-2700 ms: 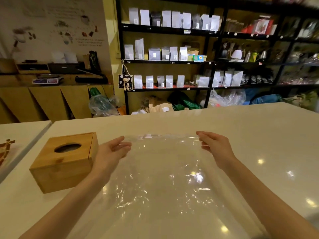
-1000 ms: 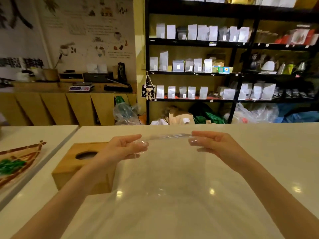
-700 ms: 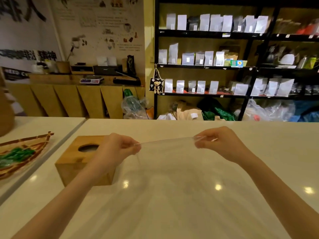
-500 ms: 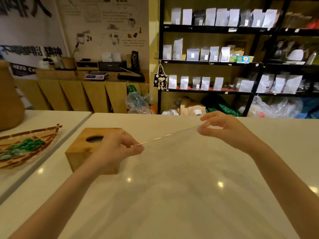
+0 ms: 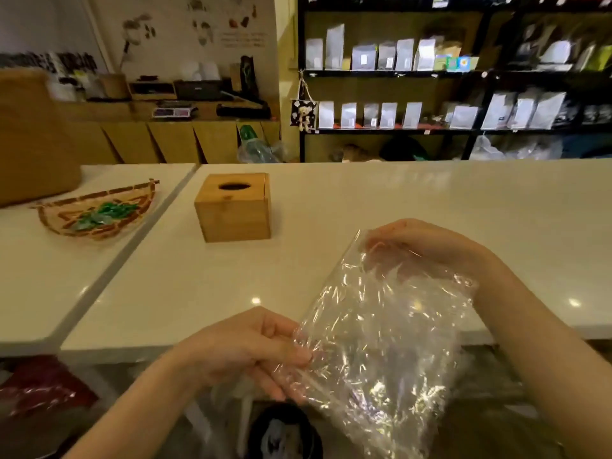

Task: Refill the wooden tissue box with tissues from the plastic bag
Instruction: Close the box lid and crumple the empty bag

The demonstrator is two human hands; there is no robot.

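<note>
Currently both hands grip the bag [image 5: 381, 326]: left hand [image 5: 245, 349] pinches its lower edge, right hand [image 5: 427, 250] its top, likely to bundle it. Bag looks empty, though glare hides detail. Box [image 5: 235, 210] sits closed near the table's [image 5: 430, 200] far left corner.

One head-worn camera only (no second view to compare), looking forward and down from the near edge of the white counter [image 5: 364, 207], hands close beneath it, shelving [image 5: 447, 74] well beyond, facing us.
</note>
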